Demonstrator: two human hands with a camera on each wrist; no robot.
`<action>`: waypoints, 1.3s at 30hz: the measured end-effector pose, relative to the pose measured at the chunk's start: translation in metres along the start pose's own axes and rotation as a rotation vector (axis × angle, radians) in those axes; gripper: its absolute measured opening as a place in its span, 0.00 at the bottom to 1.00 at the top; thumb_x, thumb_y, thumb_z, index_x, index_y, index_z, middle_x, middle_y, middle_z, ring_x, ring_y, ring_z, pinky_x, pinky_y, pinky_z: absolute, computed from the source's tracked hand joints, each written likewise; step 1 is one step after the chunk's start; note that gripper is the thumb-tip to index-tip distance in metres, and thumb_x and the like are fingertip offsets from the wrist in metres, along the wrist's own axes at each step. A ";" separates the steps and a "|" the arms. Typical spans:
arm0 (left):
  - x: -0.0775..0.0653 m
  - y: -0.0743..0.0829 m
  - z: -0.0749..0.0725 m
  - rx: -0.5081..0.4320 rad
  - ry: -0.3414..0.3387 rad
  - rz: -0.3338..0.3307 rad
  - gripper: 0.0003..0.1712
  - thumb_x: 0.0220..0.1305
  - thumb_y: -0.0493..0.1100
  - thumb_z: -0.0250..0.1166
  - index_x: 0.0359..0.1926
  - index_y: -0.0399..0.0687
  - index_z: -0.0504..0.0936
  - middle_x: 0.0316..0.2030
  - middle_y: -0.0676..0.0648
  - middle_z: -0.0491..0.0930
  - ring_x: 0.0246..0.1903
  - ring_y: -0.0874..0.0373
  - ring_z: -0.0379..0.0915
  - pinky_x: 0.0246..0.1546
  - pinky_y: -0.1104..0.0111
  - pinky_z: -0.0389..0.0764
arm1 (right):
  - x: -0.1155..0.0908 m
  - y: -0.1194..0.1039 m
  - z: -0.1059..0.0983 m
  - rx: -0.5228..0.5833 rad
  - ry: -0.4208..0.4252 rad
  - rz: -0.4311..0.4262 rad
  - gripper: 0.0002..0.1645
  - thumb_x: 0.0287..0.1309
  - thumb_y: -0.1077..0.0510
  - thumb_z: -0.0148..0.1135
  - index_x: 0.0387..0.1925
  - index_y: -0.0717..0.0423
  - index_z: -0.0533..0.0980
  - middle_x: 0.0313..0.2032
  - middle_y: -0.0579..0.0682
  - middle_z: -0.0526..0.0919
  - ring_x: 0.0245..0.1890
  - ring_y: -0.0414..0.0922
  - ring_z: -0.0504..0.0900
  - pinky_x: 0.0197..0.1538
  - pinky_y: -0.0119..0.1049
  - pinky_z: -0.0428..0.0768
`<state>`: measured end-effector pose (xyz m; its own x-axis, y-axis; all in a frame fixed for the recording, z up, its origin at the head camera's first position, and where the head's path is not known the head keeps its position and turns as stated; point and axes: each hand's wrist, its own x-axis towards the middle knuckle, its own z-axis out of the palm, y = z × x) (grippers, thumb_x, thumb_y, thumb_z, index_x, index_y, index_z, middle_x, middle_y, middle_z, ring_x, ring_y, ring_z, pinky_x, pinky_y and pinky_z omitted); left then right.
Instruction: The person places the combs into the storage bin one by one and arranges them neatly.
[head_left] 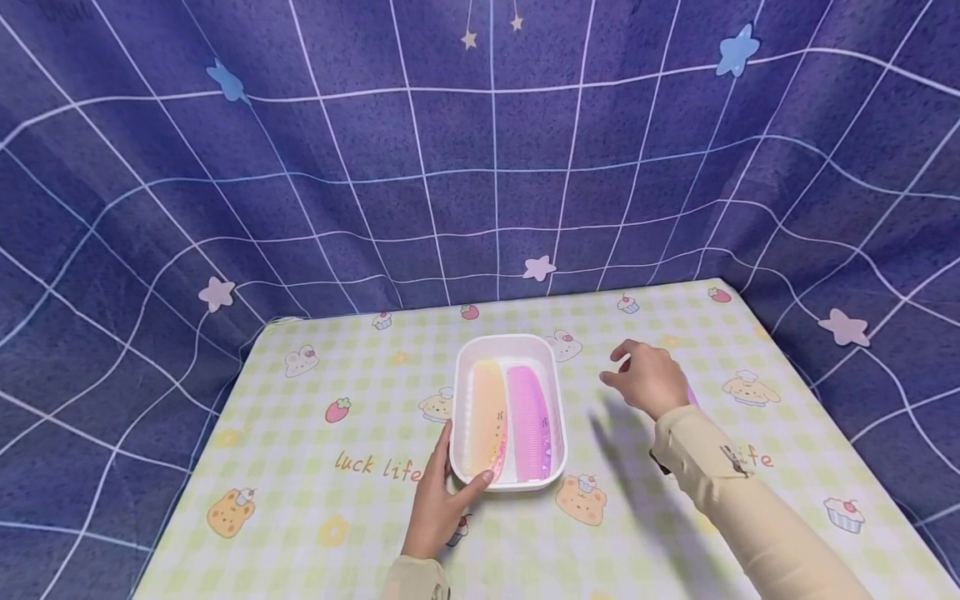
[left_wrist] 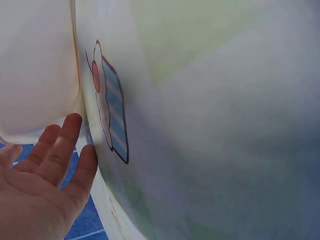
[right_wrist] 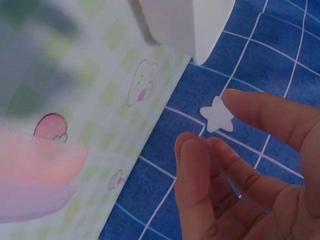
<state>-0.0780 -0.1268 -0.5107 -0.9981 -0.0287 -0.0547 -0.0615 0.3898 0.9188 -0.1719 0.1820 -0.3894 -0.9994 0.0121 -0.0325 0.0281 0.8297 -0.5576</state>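
Observation:
In the head view a white plastic tray (head_left: 561,417) lies on the table, with a peach-yellow comb (head_left: 486,408) and a pink-purple comb (head_left: 527,417) side by side in it. My left hand (head_left: 442,500) touches the tray's near left corner, its thumb at the near rim and fairly straight fingers along the side. To the right of the tray my right hand (head_left: 647,379) hovers, holding nothing, a gap between thumb and bent fingers. Partly hidden behind it in the head view, another pink and purple comb (right_wrist: 40,162) lies on the tabletop.
A green-checked tablecloth (head_left: 285,450) printed with cartoon animals and fruit covers the table. Dark blue curtains (head_left: 360,208) with white grid lines and stars stand behind the table and at both sides.

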 end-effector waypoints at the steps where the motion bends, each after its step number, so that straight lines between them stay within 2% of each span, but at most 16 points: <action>1: 0.000 0.000 0.000 0.002 0.001 0.001 0.59 0.60 0.56 0.75 0.82 0.55 0.49 0.77 0.38 0.55 0.71 0.36 0.60 0.71 0.44 0.63 | 0.000 0.001 -0.001 0.007 -0.007 0.009 0.23 0.59 0.52 0.70 0.50 0.62 0.79 0.36 0.57 0.87 0.30 0.50 0.85 0.39 0.52 0.80; 4: 0.001 0.000 -0.001 0.007 0.003 0.001 0.59 0.60 0.57 0.75 0.82 0.55 0.49 0.77 0.37 0.54 0.71 0.36 0.60 0.71 0.45 0.62 | -0.001 0.006 -0.005 0.014 -0.013 0.028 0.23 0.59 0.51 0.69 0.51 0.62 0.79 0.36 0.56 0.87 0.31 0.51 0.85 0.38 0.52 0.80; 10: 0.001 0.001 -0.002 0.016 0.007 -0.004 0.60 0.59 0.59 0.75 0.82 0.56 0.49 0.77 0.37 0.53 0.72 0.35 0.58 0.72 0.46 0.61 | -0.003 0.015 -0.011 0.006 0.003 0.042 0.23 0.58 0.51 0.70 0.50 0.61 0.80 0.37 0.57 0.86 0.37 0.59 0.84 0.36 0.53 0.80; 19: 0.001 0.000 -0.002 0.014 0.005 -0.007 0.59 0.60 0.56 0.75 0.82 0.56 0.49 0.77 0.37 0.53 0.71 0.35 0.60 0.71 0.45 0.61 | -0.004 0.035 -0.020 -0.005 0.007 0.048 0.25 0.59 0.51 0.69 0.52 0.63 0.79 0.39 0.60 0.86 0.41 0.62 0.83 0.37 0.53 0.79; 22: 0.001 0.000 -0.002 0.021 0.003 -0.012 0.58 0.61 0.56 0.75 0.82 0.56 0.49 0.77 0.36 0.54 0.70 0.35 0.61 0.70 0.45 0.64 | -0.005 0.043 -0.023 -0.011 0.005 0.062 0.26 0.58 0.50 0.70 0.52 0.63 0.79 0.40 0.62 0.86 0.42 0.64 0.83 0.36 0.54 0.79; 24: 0.000 0.000 -0.002 0.027 0.001 -0.015 0.58 0.61 0.57 0.74 0.82 0.56 0.49 0.77 0.36 0.54 0.70 0.34 0.61 0.67 0.46 0.70 | -0.005 0.049 -0.024 -0.017 0.003 0.070 0.26 0.58 0.50 0.70 0.52 0.63 0.78 0.41 0.63 0.87 0.42 0.65 0.83 0.35 0.53 0.79; 29: -0.001 0.000 -0.002 0.034 0.001 -0.021 0.58 0.61 0.58 0.74 0.82 0.55 0.49 0.77 0.35 0.54 0.70 0.33 0.62 0.63 0.48 0.75 | -0.006 0.061 -0.026 -0.025 -0.024 0.107 0.28 0.58 0.49 0.69 0.54 0.64 0.77 0.43 0.64 0.86 0.38 0.62 0.83 0.33 0.49 0.79; 35: -0.001 -0.001 -0.002 0.028 0.007 -0.011 0.58 0.60 0.58 0.74 0.82 0.56 0.49 0.77 0.36 0.54 0.70 0.34 0.61 0.70 0.45 0.65 | -0.007 0.074 -0.029 -0.035 -0.043 0.147 0.29 0.58 0.50 0.70 0.54 0.66 0.77 0.45 0.67 0.85 0.42 0.65 0.82 0.36 0.53 0.79; 39: -0.001 -0.001 -0.002 0.029 0.012 -0.009 0.58 0.60 0.57 0.74 0.82 0.56 0.49 0.77 0.36 0.54 0.70 0.34 0.61 0.71 0.44 0.63 | -0.007 0.083 -0.030 -0.045 -0.054 0.154 0.30 0.57 0.50 0.70 0.53 0.68 0.77 0.45 0.68 0.84 0.41 0.65 0.82 0.35 0.53 0.80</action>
<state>-0.0767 -0.1291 -0.5105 -0.9974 -0.0429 -0.0580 -0.0706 0.4162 0.9065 -0.1632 0.2674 -0.4103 -0.9807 0.1122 -0.1601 0.1790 0.8442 -0.5053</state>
